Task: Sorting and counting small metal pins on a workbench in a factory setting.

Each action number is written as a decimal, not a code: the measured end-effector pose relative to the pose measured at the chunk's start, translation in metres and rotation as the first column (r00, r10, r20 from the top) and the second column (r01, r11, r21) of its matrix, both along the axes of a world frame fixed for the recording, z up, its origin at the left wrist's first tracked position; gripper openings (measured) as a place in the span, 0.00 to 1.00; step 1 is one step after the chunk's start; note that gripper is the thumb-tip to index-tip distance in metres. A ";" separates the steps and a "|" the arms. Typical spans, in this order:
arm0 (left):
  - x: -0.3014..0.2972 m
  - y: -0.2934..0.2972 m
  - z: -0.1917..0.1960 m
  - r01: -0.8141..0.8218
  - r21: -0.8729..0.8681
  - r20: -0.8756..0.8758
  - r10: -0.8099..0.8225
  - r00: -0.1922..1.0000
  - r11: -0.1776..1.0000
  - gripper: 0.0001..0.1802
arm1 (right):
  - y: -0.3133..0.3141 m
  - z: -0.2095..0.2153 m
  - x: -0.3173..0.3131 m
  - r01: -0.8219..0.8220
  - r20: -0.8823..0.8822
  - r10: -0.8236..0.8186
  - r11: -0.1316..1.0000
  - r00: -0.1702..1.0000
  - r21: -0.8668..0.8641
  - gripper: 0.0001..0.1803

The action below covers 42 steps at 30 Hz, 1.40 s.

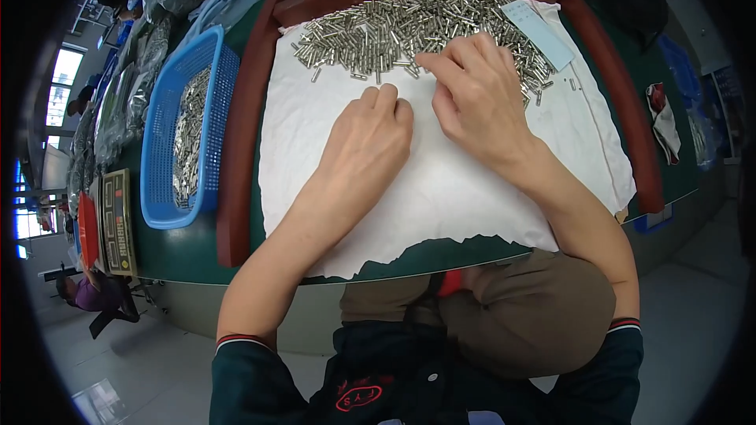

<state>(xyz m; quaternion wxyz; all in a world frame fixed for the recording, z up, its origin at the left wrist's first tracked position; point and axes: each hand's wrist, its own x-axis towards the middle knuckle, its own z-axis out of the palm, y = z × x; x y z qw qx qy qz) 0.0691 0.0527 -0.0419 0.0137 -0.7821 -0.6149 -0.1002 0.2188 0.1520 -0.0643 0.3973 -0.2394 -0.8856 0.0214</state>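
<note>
A heap of small silvery metal pins [370, 35] lies along the far side of a white cloth [449, 197]. My left hand [368, 130] rests on the cloth just below the heap, its fingers curled under; anything inside them is hidden. Over the heap's near edge, my right hand [480, 94] has its index finger stretched left to a few pins, with the thumb apart from it. Its remaining fingers bend down toward the pins, their tips out of sight. A pale blue card [539, 34] lies on the right part of the heap.
Dark red wooden bars [242, 134] border the cloth at left, back and right on a green table [472, 250]. Left of them stands a blue plastic basket [150, 165] holding more pins. A calculator-like device [118, 223] lies farther left. At far left, a person in purple [98, 297] sits.
</note>
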 end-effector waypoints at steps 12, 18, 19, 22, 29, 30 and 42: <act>0.012 0.004 0.002 0.085 -0.071 -0.591 -0.110 0.799 0.994 0.07 | 0.008 -0.008 0.000 0.031 -0.066 -0.031 0.999 0.997 -0.008 0.09; 0.007 0.010 0.001 0.134 -0.075 -0.575 -0.153 0.804 0.988 0.08 | 0.008 -0.009 0.001 0.020 -0.069 -0.023 0.999 0.997 -0.041 0.10; 0.006 0.012 0.000 0.129 -0.075 -0.578 -0.149 0.802 0.989 0.08 | 0.008 -0.009 0.000 0.018 -0.067 -0.021 0.999 0.998 -0.046 0.11; 0.005 0.015 -0.002 0.087 -0.080 -0.538 -0.116 0.835 0.993 0.08 | 0.009 -0.008 0.001 0.017 -0.064 -0.021 0.998 0.998 -0.059 0.12; 0.004 0.022 -0.002 0.132 -0.064 -0.526 -0.146 0.838 0.989 0.07 | 0.010 -0.012 0.000 -0.002 -0.073 -0.003 0.997 0.997 -0.072 0.12; 0.005 0.022 -0.001 0.137 -0.063 -0.530 -0.150 0.835 0.989 0.07 | 0.010 -0.012 0.001 -0.002 -0.072 -0.003 0.997 0.997 -0.071 0.12; 0.004 0.029 0.002 0.130 -0.118 -0.505 -0.172 0.846 0.984 0.08 | 0.010 -0.011 0.003 -0.014 -0.025 0.012 0.993 1.000 -0.119 0.13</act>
